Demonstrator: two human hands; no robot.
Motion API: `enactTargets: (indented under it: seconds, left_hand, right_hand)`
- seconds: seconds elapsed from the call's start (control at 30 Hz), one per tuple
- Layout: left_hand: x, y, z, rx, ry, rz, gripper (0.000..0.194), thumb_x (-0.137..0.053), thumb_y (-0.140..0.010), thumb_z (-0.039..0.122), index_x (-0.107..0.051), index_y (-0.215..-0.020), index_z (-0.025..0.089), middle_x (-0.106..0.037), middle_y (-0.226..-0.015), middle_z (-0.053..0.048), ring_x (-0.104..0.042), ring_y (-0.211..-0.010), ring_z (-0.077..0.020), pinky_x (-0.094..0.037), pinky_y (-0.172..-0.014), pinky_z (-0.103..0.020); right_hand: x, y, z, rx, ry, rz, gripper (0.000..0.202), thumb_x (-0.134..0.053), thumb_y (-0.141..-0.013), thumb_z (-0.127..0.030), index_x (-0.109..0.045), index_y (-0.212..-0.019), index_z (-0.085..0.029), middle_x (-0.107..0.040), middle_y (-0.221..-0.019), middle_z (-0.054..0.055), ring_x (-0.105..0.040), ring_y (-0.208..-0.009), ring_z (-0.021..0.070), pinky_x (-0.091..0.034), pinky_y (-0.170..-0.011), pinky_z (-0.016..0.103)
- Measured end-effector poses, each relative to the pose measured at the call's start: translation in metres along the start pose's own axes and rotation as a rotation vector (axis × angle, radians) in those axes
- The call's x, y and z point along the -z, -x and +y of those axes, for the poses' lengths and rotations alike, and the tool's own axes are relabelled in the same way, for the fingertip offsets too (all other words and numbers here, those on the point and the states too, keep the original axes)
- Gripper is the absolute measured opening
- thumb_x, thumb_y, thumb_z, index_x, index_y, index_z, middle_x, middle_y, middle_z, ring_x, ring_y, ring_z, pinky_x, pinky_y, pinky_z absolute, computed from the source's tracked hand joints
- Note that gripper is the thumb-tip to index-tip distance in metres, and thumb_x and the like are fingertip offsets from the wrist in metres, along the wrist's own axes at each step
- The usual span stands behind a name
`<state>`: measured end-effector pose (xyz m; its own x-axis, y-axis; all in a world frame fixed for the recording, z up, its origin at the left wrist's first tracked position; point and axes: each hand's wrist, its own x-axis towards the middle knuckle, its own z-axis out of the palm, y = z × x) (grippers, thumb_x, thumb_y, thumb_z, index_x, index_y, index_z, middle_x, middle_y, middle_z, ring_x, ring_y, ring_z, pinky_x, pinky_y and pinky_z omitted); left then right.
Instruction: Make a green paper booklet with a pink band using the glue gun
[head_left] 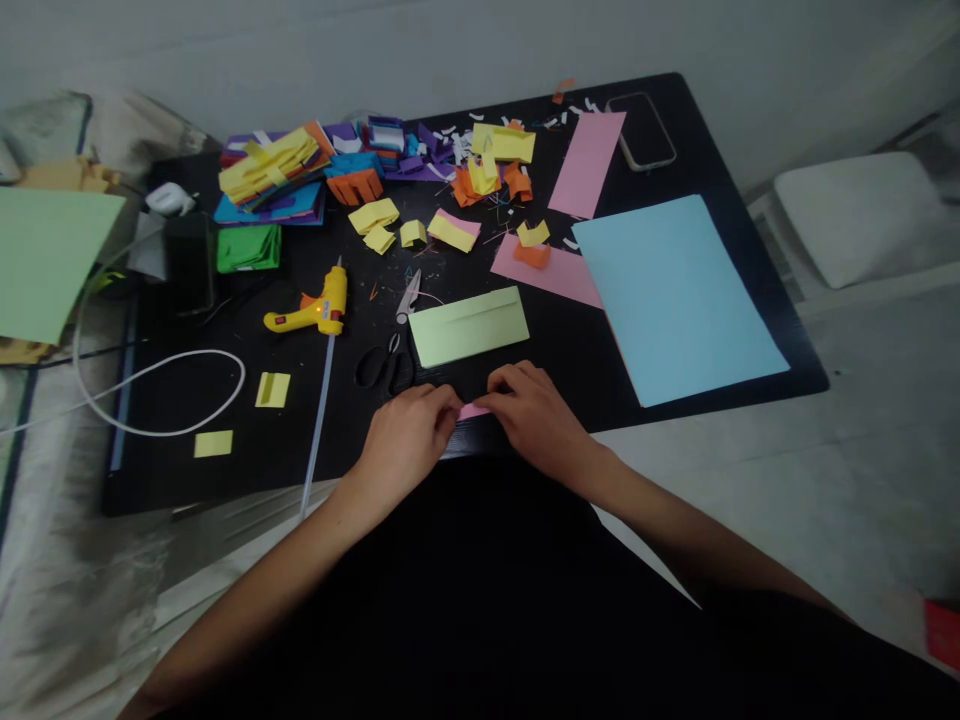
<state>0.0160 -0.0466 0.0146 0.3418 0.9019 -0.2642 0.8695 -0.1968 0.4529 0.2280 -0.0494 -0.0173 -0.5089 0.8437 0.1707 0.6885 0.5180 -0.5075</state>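
Note:
A small pink paper piece lies at the table's front edge, pinched at its left end by my left hand and at its right end by my right hand. Both hands have their fingers closed on it, and they cover most of its ends. Just beyond them rests a folded light green paper with a crease along its upper part. Black-handled scissors lie to the left of the green paper, close to my left hand, blades pointing away.
A yellow glue gun lies left of the scissors. Blue sheets are at the right, with pink strips and a phone behind. Folded coloured papers and scraps cover the back. A white cable loops at the left.

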Motion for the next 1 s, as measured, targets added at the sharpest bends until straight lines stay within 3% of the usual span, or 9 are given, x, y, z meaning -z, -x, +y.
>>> enactTargets:
  seconds: [0.23, 0.4, 0.53, 0.73, 1.0]
  left_hand:
    - [0.008, -0.002, 0.008, 0.079, -0.027, -0.057, 0.011, -0.059, -0.099, 0.020, -0.070, -0.101, 0.023, -0.074, -0.099, -0.003, -0.068, -0.088, -0.0216, -0.040, -0.068, -0.032]
    - [0.010, -0.002, 0.009, 0.085, -0.104, -0.059, 0.014, -0.057, -0.101, 0.023, -0.070, -0.102, 0.022, -0.073, -0.099, -0.005, -0.068, -0.090, -0.0236, -0.040, -0.067, -0.033]
    - [0.010, -0.003, 0.008, 0.077, -0.123, -0.053, 0.015, -0.057, -0.101, 0.025, -0.071, -0.102, 0.021, -0.074, -0.098, -0.006, -0.068, -0.089, -0.0236, -0.042, -0.068, -0.034]
    - [0.007, -0.003, 0.004, 0.053, -0.124, -0.045, 0.017, -0.055, -0.102, 0.026, -0.071, -0.101, 0.021, -0.073, -0.096, -0.007, -0.068, -0.087, -0.0234, -0.042, -0.066, -0.033]
    - [0.005, -0.004, 0.000, 0.030, -0.063, -0.009, 0.014, -0.056, -0.099, 0.024, -0.070, -0.096, 0.022, -0.074, -0.093, -0.006, -0.066, -0.080, -0.0222, -0.037, -0.061, -0.032]
  right_hand:
    - [-0.013, 0.013, -0.005, 0.101, 0.115, 0.023, 0.024, -0.055, -0.104, -0.007, -0.077, -0.114, -0.011, -0.073, -0.106, 0.012, -0.062, -0.094, 0.0234, -0.055, -0.084, 0.036]
    - [-0.013, 0.026, -0.012, 0.142, 0.204, -0.004, 0.038, -0.048, -0.102, -0.002, -0.068, -0.134, -0.008, -0.072, -0.127, 0.017, -0.065, -0.113, 0.0280, -0.057, -0.098, 0.044]
    - [-0.015, 0.037, -0.015, 0.163, 0.228, -0.047, 0.044, -0.052, -0.103, -0.011, -0.061, -0.146, -0.010, -0.067, -0.139, 0.020, -0.063, -0.124, 0.0320, -0.059, -0.100, 0.047]
    - [-0.016, 0.043, -0.014, 0.103, 0.217, 0.008, 0.040, -0.052, -0.104, -0.012, -0.065, -0.142, -0.012, -0.069, -0.137, 0.018, -0.065, -0.125, 0.0306, -0.059, -0.105, 0.047]
    - [0.000, 0.061, 0.003, -0.014, 0.248, 0.088, 0.036, -0.054, -0.107, -0.021, -0.066, -0.140, -0.012, -0.072, -0.134, 0.017, -0.068, -0.125, 0.0304, -0.057, -0.112, 0.054]
